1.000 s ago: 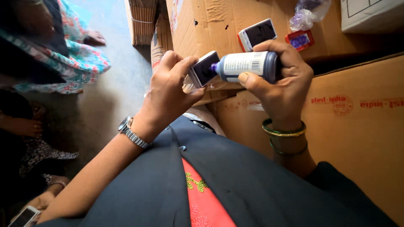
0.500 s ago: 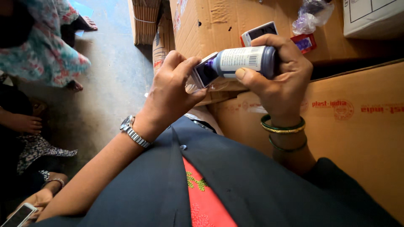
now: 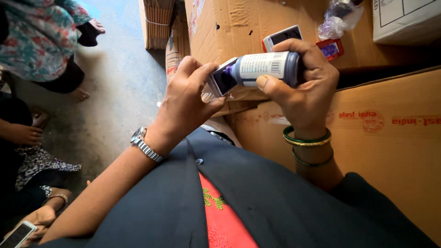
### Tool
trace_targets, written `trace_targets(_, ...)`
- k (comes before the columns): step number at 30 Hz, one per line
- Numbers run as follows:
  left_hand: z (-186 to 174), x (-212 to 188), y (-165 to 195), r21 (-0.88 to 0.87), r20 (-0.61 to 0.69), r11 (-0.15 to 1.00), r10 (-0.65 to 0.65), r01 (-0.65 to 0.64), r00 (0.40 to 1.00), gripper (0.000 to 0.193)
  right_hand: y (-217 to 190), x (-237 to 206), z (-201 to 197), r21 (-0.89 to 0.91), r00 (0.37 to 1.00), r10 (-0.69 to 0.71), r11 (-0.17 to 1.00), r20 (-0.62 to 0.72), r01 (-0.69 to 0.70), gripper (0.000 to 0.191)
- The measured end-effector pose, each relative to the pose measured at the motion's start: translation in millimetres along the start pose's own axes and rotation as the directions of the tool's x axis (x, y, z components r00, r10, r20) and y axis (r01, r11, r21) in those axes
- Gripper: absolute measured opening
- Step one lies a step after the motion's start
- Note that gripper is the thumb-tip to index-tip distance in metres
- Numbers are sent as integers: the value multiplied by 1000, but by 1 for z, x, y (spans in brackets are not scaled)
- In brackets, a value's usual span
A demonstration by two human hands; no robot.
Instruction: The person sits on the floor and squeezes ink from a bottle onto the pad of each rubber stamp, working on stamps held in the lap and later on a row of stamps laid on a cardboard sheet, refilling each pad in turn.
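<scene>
Purple plastic shows through a small bottle lying sideways in the head view, just above the near edge of a large cardboard box at the right. The right hand is closed around the bottle's base and white label. The left hand pinches a small square box against the bottle's cap end, fingers curled tight on it. To do this well, the person would likely keep the bottle level, line the cap squarely with the box mouth, and push straight rather than at an angle. Farther off on the cardboard lie another small box and a clear bag. At the left, other people sit on the concrete floor.
</scene>
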State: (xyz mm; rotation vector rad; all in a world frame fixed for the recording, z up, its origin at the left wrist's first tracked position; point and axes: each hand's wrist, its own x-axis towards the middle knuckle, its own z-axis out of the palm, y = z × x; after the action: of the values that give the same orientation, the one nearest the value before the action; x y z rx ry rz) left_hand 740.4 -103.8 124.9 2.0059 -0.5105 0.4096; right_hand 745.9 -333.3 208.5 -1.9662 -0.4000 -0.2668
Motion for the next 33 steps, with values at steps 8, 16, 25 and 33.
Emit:
trace_targets(8, 5, -1, -1, 6, -40, 1000, -1, 1, 999, 58, 4, 0, -5, 40, 998, 25, 999, -63, -22, 38)
trace_targets(16, 7, -1, -2, -48, -25, 997, -54, 53, 998, 53, 10, 5, -11, -4, 994, 8, 1000, -106, -8, 42)
trace_targets(25, 6, -2, -1, 2, -39, 1000, -18, 18, 999, 56, 13, 5, -6, -21, 1000, -3, 1000, -20, 2, 41)
trace_targets(33, 4, -2, -1, -17, -7, 998, -53, 53, 999, 58, 6, 1, -11, -25, 999, 44, 999, -4, -44, 40)
